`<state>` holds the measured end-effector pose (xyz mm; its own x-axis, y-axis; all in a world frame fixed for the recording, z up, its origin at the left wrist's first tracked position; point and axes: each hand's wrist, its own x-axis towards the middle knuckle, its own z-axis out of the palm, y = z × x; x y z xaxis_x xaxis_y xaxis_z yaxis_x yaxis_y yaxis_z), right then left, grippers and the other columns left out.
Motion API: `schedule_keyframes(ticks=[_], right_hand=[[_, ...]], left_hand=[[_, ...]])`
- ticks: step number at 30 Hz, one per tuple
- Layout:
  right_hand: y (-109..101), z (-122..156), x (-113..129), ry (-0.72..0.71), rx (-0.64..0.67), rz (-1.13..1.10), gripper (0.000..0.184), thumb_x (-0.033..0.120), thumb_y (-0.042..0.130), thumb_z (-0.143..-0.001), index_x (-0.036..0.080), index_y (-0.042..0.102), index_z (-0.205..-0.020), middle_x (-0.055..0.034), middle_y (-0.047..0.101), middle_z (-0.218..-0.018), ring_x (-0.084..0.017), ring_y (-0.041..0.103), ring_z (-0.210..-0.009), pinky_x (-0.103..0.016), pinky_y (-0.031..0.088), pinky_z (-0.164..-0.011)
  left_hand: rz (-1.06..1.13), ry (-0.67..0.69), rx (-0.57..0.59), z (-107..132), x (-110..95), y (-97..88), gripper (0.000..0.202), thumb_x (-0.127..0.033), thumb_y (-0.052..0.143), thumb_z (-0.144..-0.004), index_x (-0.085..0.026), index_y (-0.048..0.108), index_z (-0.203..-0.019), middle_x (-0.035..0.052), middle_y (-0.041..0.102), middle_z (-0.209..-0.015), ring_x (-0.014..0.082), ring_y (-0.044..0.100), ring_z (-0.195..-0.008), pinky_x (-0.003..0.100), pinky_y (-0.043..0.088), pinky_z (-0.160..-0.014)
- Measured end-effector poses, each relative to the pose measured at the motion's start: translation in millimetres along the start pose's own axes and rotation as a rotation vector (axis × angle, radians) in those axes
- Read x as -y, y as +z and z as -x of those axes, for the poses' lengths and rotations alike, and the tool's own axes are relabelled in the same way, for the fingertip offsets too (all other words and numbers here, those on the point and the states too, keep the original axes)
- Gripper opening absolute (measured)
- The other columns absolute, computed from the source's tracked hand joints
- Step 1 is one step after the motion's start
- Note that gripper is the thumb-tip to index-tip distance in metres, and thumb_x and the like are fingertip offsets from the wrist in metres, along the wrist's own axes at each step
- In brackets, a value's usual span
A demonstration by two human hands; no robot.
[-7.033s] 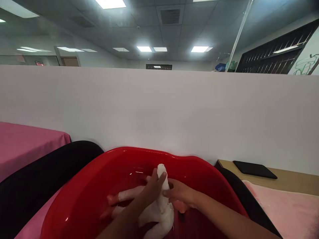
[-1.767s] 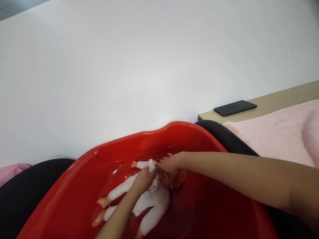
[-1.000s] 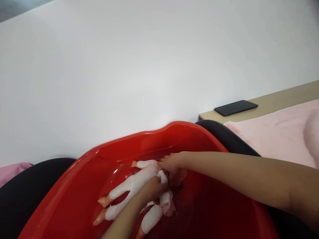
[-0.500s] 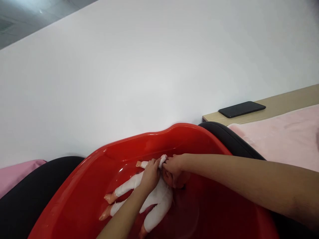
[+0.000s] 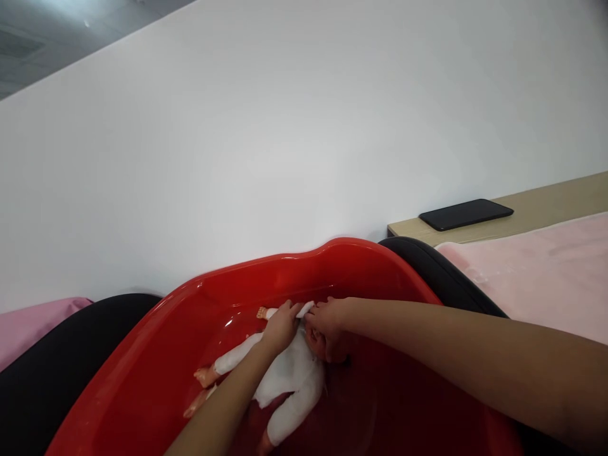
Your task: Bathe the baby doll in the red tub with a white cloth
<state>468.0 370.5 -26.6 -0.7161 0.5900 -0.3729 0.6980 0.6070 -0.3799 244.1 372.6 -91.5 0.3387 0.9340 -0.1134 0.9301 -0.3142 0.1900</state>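
Note:
A baby doll with a white cloth body and plastic limbs lies inside a red plastic tub. My left hand presses a small white cloth against the doll's upper body, close to its raised arm. My right hand cups the doll's head, which is mostly hidden under the fingers. Both forearms reach into the tub from the lower right and bottom.
A white partition wall stands right behind the tub. A black phone lies on a wooden ledge at the right. A pale pink blanket covers the surface at right; black padding flanks the tub.
My left hand has slid up the doll from its belly to its shoulder with the cloth. My right hand stays on the head. The view has tilted slightly.

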Motion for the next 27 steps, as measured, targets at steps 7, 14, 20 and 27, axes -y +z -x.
schedule_keyframes(ticks=[7,14,20,27], right_hand=[[-9,3,5,-0.017,0.151,0.154,0.118,0.044,0.096,-0.054,0.017,0.050,-0.160,-0.0228,0.055,-0.160,-0.047,0.057,-0.139,-0.066,0.042,-0.120],[-2,1,1,0.029,0.090,0.124,0.117,0.047,0.098,-0.051,0.020,0.053,-0.156,-0.0226,0.059,-0.155,-0.047,0.060,-0.134,-0.064,0.042,-0.119],[0,3,-2,0.008,0.062,0.068,0.107,0.047,0.097,-0.050,0.019,0.062,-0.146,-0.0210,0.064,-0.149,-0.047,0.064,-0.126,-0.065,0.045,-0.115],[23,-21,-22,-0.007,-0.019,0.095,0.109,0.056,0.098,-0.044,0.025,0.065,-0.144,-0.0135,0.069,-0.138,-0.043,0.065,-0.128,-0.058,0.048,-0.113]], left_hand=[[-0.166,-0.338,0.016,19,18,-19.9,0.046,-0.025,0.050,-0.107,-0.019,0.063,-0.151,0.0179,0.066,-0.135,0.0321,0.069,-0.118,0.038,0.053,-0.095],[-0.250,-0.037,0.167,75,32,-17.5,0.063,-0.012,0.040,-0.104,-0.024,0.051,-0.165,0.0171,0.061,-0.149,0.0348,0.065,-0.129,0.043,0.054,-0.098],[-0.215,-0.318,0.145,102,51,-37.3,0.063,-0.021,0.045,-0.106,-0.026,0.044,-0.169,0.0181,0.059,-0.151,0.0337,0.069,-0.123,0.046,0.055,-0.102],[-0.348,-0.095,0.323,135,72,-32.5,0.073,-0.012,0.043,-0.102,-0.023,0.040,-0.174,0.0208,0.044,-0.172,0.0405,0.058,-0.145,0.054,0.049,-0.118]])
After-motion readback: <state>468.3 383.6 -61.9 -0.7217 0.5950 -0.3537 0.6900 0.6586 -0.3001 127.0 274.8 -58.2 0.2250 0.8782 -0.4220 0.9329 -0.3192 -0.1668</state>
